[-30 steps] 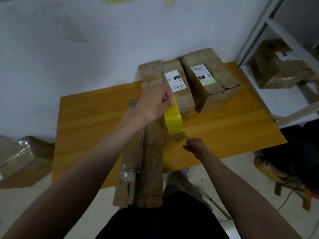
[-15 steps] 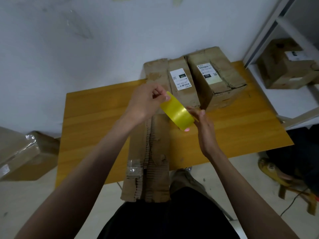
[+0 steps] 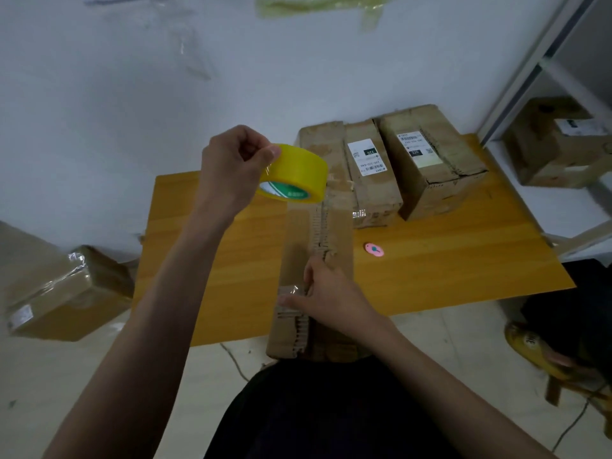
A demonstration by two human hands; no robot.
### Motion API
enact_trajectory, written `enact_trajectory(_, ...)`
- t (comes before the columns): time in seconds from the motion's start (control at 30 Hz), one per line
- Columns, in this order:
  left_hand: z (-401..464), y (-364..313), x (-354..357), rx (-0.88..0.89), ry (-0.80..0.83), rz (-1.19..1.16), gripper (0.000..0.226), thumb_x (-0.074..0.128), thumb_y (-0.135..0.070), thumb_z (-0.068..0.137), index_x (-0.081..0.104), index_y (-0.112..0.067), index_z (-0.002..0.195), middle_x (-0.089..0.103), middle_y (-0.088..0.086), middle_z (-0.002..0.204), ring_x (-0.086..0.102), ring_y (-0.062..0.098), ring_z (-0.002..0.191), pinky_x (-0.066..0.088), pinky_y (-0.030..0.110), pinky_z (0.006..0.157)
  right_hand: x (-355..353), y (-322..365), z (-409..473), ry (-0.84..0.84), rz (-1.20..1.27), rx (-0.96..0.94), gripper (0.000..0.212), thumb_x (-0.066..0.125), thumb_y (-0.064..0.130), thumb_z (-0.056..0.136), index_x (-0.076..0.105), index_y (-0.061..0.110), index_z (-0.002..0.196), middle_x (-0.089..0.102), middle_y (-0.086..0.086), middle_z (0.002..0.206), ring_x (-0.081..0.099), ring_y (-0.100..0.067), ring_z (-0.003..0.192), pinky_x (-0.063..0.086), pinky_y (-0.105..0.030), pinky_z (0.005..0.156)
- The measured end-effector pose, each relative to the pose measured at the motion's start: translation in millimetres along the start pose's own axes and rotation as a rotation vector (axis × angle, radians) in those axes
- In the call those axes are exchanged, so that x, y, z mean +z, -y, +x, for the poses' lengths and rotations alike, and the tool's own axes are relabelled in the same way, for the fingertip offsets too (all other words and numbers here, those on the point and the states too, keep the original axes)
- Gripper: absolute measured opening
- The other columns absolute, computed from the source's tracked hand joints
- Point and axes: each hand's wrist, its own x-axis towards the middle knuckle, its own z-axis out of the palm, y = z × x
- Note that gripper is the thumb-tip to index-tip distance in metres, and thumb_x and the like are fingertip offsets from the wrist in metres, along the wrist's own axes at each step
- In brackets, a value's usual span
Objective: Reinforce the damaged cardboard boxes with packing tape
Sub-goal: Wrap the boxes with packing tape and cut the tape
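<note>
Left hand (image 3: 231, 167) lifts tape roll (image 3: 294, 173); right hand (image 3: 328, 293) presses box (image 3: 318, 233).

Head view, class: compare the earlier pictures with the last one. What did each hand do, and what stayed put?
The left hand kept its grip on the yellow roll of packing tape and lifted it. The right hand left the roll and dropped onto the long torn cardboard box, pressing near its clear tape patch. The two labelled boxes stayed on the wooden table.
</note>
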Motion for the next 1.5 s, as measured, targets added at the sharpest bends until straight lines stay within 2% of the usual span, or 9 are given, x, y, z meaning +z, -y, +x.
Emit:
enact_trajectory(0.13, -7.7, 9.9, -10.5, -0.019, -0.032, 0.011, 0.013, 0.073, -0.020, 0.092, 0.065, -0.020, 0.081, 0.060, -0.010, 0.071, 0.051, -0.001, 0.063, 0.039, 0.015, 0.060, 9.4, -6.7, 11.1, -0.016, -0.068, 0.033, 0.039, 0.074, 0.047, 0.089, 0.046, 0.021, 0.095, 0.065, -0.002, 0.090, 0.064, -0.024, 0.085, 0.056, -0.047, 0.074)
enact_trajectory(0.27, -15.4, 15.4, -14.1, -0.033, -0.028, 0.004, 0.012, 0.072, -0.019, 0.092, 0.066, -0.021, 0.082, 0.061, -0.010, 0.073, 0.052, 0.000, 0.066, 0.041, 0.016, 0.063, 10.2, -11.3, 15.7, -0.019, -0.089, 0.128, 0.043, 0.076, 0.049, 0.087, 0.045, 0.019, 0.093, 0.070, -0.006, 0.087, 0.067, -0.028, 0.077, 0.057, -0.045, 0.070)
enact_trajectory(0.47, -24.8, 22.2, -17.9, -0.074, 0.001, -0.018, 0.016, 0.070, -0.018, 0.093, 0.064, -0.022, 0.079, 0.063, -0.005, 0.078, 0.055, 0.006, 0.072, 0.046, 0.025, 0.069, 13.8, -7.3, 14.0, -0.120, -0.218, 0.151, 0.052, 0.079, 0.049, 0.083, 0.046, 0.014, 0.102, 0.063, -0.005, 0.099, 0.058, -0.028, 0.085, 0.041, -0.034, 0.061)
enact_trajectory(0.6, -29.5, 25.2, -22.1, -0.087, -0.006, -0.035, 0.010, 0.071, -0.014, 0.092, 0.066, -0.014, 0.084, 0.062, -0.002, 0.078, 0.054, 0.009, 0.072, 0.045, 0.024, 0.069, 13.7, -12.7, 15.5, -0.144, -0.051, 0.170, 0.067, 0.082, 0.052, 0.080, 0.043, 0.012, 0.118, 0.066, -0.010, 0.101, 0.068, -0.033, 0.083, 0.045, -0.036, 0.053)
enact_trajectory(0.9, -40.5, 31.7, -33.5, -0.090, -0.032, -0.036, 0.014, 0.072, -0.017, 0.092, 0.063, -0.018, 0.081, 0.060, -0.007, 0.074, 0.052, -0.001, 0.065, 0.042, 0.011, 0.061, 17.3, -23.6, 9.0, -0.155, 0.069, 0.150, 0.048, 0.072, 0.054, 0.089, 0.065, 0.008, 0.077, 0.070, -0.007, 0.059, 0.069, -0.023, 0.053, 0.062, -0.048, 0.064)
enact_trajectory(1.07, -39.5, 32.2, -37.9, -0.089, -0.041, -0.040, 0.019, 0.073, -0.017, 0.091, 0.062, -0.025, 0.077, 0.059, -0.010, 0.073, 0.052, -0.001, 0.067, 0.041, 0.011, 0.062, 12.3, -9.6, 11.7, -0.075, 0.454, 0.225, 0.042, 0.082, 0.030, 0.087, 0.046, 0.010, 0.097, 0.073, -0.016, 0.076, 0.068, -0.020, 0.054, 0.061, -0.035, 0.054)
enact_trajectory(1.27, -36.1, 29.9, -36.6, -0.083, -0.041, -0.059, 0.015, 0.072, -0.015, 0.092, 0.063, -0.019, 0.080, 0.060, -0.006, 0.074, 0.053, 0.002, 0.067, 0.041, 0.010, 0.062, 24.4, -9.7, 15.4, -0.098, 0.797, 0.323, 0.050, 0.086, 0.021, 0.082, 0.048, 0.009, 0.113, 0.066, -0.013, 0.087, 0.066, -0.021, 0.071, 0.061, -0.033, 0.061)
enact_trajectory(1.4, -34.0, 28.7, -34.4, -0.084, -0.050, -0.070, 0.010, 0.072, -0.015, 0.092, 0.066, -0.013, 0.085, 0.061, -0.004, 0.077, 0.053, 0.004, 0.069, 0.043, 0.013, 0.064, 28.5, -12.7, 20.9, -0.093, 0.852, 0.362, 0.055, 0.089, 0.026, 0.078, 0.054, 0.008, 0.116, 0.068, -0.014, 0.098, 0.068, -0.019, 0.074, 0.061, -0.033, 0.066)
enact_trajectory(1.5, -32.5, 29.0, -33.6, -0.091, -0.038, -0.101, 0.013, 0.072, -0.015, 0.092, 0.064, -0.017, 0.081, 0.062, -0.001, 0.080, 0.054, 0.009, 0.075, 0.045, 0.021, 0.069, 26.3, -12.8, 23.1, -0.076, 0.759, 0.334, 0.039, 0.085, 0.026, 0.083, 0.059, 0.009, 0.107, 0.068, -0.012, 0.094, 0.068, -0.018, 0.069, 0.061, -0.030, 0.062)
